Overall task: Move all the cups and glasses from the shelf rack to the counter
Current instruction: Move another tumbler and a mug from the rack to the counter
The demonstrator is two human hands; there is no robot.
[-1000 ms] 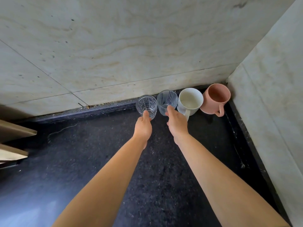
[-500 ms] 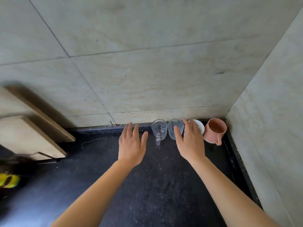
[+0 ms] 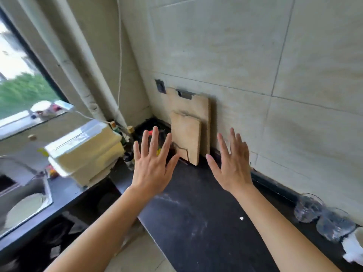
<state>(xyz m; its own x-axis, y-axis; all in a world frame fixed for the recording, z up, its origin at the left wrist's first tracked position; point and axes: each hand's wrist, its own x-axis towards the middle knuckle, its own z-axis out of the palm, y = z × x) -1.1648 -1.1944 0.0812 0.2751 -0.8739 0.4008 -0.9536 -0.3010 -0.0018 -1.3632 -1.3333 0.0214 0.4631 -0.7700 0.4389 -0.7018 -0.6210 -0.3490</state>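
Note:
Two clear glasses stand on the black counter (image 3: 196, 222) by the wall at the lower right: one glass (image 3: 308, 208) and a second glass (image 3: 334, 225) beside it. A white mug (image 3: 355, 244) is partly cut off at the right edge. My left hand (image 3: 153, 163) and my right hand (image 3: 231, 163) hover above the counter with fingers spread, holding nothing. Both hands are well to the left of the glasses. No shelf rack shows in this view.
Two wooden cutting boards (image 3: 188, 132) lean on the tiled wall in the corner. A cream appliance (image 3: 84, 152) sits left of my hands, with bottles (image 3: 125, 138) behind it. A sink (image 3: 23, 205) lies at far left under a window.
My hands let go of the glasses and opened. The view swung left, so the glasses and mug slid to the lower right and the corner, boards and sink came into sight.

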